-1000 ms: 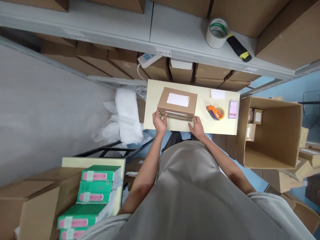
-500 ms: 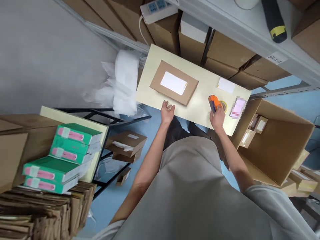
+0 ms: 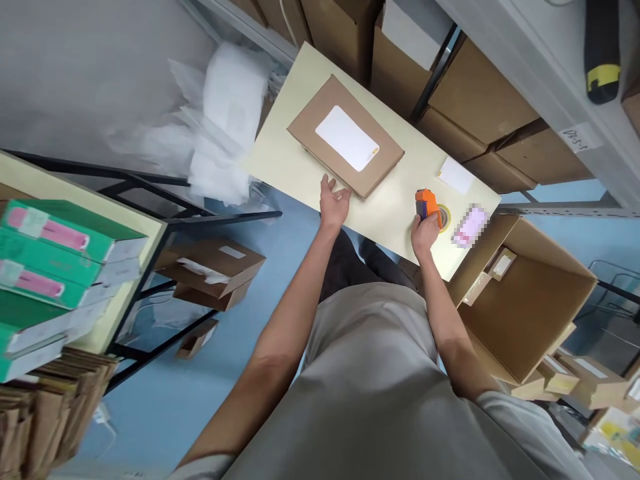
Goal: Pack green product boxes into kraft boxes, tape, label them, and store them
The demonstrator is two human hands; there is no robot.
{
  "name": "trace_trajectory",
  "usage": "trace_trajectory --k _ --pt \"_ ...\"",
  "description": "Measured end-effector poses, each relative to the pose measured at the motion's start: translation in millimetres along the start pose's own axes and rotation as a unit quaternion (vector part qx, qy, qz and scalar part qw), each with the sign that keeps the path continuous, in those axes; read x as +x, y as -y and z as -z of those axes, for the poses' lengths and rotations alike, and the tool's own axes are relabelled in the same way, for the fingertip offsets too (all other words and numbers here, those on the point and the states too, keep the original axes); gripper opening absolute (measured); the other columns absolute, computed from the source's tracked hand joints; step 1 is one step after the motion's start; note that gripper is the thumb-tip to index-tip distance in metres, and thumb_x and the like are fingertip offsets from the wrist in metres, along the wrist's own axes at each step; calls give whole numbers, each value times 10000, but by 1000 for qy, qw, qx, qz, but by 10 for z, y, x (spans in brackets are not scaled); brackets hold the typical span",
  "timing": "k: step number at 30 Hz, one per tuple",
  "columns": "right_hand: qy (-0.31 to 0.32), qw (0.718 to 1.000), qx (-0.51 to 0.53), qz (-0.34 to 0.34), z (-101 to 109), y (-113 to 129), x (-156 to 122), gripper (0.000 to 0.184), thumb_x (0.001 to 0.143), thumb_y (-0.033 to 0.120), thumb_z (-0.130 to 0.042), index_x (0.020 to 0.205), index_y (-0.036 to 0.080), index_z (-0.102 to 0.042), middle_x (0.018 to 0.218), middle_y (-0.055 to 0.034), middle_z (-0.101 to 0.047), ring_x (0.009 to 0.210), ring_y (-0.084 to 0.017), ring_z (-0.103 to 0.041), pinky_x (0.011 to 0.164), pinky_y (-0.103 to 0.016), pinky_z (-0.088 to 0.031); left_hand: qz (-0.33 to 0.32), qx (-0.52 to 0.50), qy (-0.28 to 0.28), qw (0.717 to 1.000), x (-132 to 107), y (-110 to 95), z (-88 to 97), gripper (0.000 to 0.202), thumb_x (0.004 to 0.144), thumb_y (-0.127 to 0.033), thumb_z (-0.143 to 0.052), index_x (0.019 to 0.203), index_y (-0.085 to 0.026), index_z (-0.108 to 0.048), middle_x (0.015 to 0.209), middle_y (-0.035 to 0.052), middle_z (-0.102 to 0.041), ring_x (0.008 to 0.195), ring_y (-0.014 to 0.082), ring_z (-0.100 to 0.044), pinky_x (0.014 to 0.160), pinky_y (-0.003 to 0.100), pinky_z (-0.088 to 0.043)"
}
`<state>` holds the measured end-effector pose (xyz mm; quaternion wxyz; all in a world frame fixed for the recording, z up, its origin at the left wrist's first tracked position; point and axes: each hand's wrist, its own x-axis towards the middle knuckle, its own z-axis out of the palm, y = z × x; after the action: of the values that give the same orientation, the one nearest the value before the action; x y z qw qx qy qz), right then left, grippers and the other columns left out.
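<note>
A pale table [image 3: 275,150] by shelves [image 3: 530,80], one hand on the tape cutter [image 3: 429,200].
Getting the tape looks like the step; lifting it calls for a tight hold. The right hand [image 3: 425,232] curls around it; a second ago both hands held the brown box [image 3: 347,138]. The left hand [image 3: 334,203], fingers loosely bent, holds nothing, just beside the box on the table.
</note>
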<state>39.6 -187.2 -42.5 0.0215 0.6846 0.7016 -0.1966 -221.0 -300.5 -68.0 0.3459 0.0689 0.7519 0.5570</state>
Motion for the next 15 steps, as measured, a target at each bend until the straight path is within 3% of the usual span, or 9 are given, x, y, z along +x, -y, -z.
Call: trace_trajectory --k 3,6,10,13,15 --pt "19 997 70 37 85 -54 -72 647 1133 404 -474 1637 7 -393 1418 -326 -706 1319 -402 -717 1160 -571 -566 35 30 16 999 -414 111 -14 499 933 -347 -844 1403 -250 -709 1452 149 -784 1251 305 -811 1166 498 -639" --pt "79 970 209 94 151 -90 -205 643 1142 623 -462 1542 123 -527 1387 -243 -745 1264 -343 -745 1108 -509 -611 26 17 139 990 -922 148 -83 249 946 -333 -787 1170 -226 -774 1237 119 -857 1175 290 -832 1100 475 -672" --pt "209 893 385 99 125 29 -483 681 1072 797 -527 1343 187 -661 1293 -165 -805 1180 -298 -766 1106 -491 -624 25 -10 205 978 -1412 78 -191 260 955 -418 -797 1125 -224 -777 1110 99 -866 1041 258 -842 946 403 -698" --pt "247 853 453 78 81 184 -696 654 1016 811 -641 1282 216 -692 1227 -120 -820 1141 -277 -776 1115 -477 -620 -8 2 187 982 -1527 27 -173 249 953 -431 -813 1091 -230 -762 1091 81 -854 999 231 -826 936 385 -693" --pt "251 844 469 67 82 267 -794 652 990 822 -679 1255 227 -701 1223 -109 -819 1153 -273 -772 1119 -468 -618 -26 21 181 983 -1519 11 -107 214 963 -411 -800 1076 -235 -756 1080 72 -848 981 225 -816 952 389 -691"
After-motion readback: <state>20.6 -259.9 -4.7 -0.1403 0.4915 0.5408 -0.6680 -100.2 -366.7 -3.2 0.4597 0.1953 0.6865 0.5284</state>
